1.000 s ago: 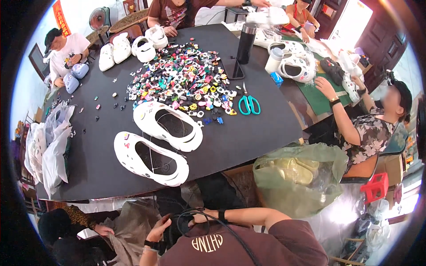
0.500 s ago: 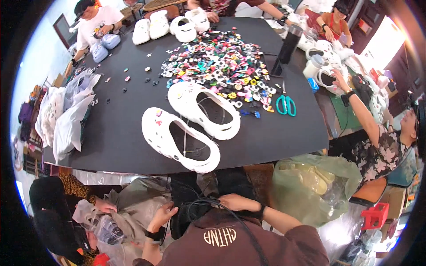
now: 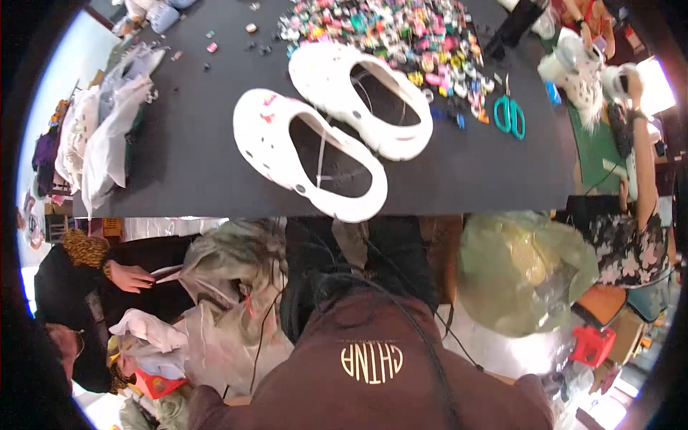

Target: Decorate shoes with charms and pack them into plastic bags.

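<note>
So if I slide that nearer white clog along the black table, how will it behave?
The nearer white clog looks like moulded foam, so probably light and slightly flexible. It lies flat on its broad sole on the black table, unlikely to tip or roll.

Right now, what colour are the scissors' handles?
Teal-green, on the scissors right of the white clogs; head view.

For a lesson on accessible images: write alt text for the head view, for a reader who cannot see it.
Two white clogs lie side by side on a black table, with a heap of small colourful charms and green-handled scissors beyond them. The wearer's hands are out of view; only a brown top shows below, beside clear plastic bags. Other people sit at both sides.
</note>
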`<state>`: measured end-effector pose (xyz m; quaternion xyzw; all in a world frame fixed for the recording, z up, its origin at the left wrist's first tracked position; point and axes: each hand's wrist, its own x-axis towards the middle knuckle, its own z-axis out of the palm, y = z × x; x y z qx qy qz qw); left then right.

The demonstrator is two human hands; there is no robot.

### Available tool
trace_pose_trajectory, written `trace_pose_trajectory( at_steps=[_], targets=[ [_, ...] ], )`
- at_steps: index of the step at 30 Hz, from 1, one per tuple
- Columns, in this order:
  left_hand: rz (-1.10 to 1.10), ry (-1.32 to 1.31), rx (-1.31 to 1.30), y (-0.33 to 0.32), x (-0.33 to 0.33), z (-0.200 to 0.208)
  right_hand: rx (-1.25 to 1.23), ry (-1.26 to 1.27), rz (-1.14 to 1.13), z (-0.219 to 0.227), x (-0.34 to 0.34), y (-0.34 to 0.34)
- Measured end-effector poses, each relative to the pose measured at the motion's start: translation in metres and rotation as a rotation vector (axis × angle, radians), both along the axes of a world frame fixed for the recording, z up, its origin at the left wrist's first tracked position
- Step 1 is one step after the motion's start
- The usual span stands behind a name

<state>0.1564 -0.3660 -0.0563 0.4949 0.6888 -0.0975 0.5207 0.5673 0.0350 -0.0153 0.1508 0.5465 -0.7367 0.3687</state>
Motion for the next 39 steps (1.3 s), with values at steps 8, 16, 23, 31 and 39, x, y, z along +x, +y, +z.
trace_pose_trajectory(
  at_steps=[8, 16, 23, 31, 39],
  targets=[
    [0.054, -0.090, -0.049, -0.025, 0.019, 0.013, -0.042, -0.157, -0.128, 0.030, 0.022, -0.042],
    [0.202, -0.063, -0.002, -0.029, 0.032, 0.009, 0.016, -0.198, -0.162, 0.023, 0.009, -0.033],
    [0.366, 0.003, 0.072, -0.025, 0.034, -0.002, 0.092, -0.183, -0.160, 0.008, -0.025, -0.009],
    [0.576, 0.153, 0.254, 0.013, 0.006, -0.036, 0.241, -0.060, -0.147, -0.026, -0.100, 0.054],
    [0.694, 0.251, 0.404, 0.037, -0.038, -0.052, 0.345, 0.015, -0.224, -0.041, -0.152, 0.074]
  ],
)
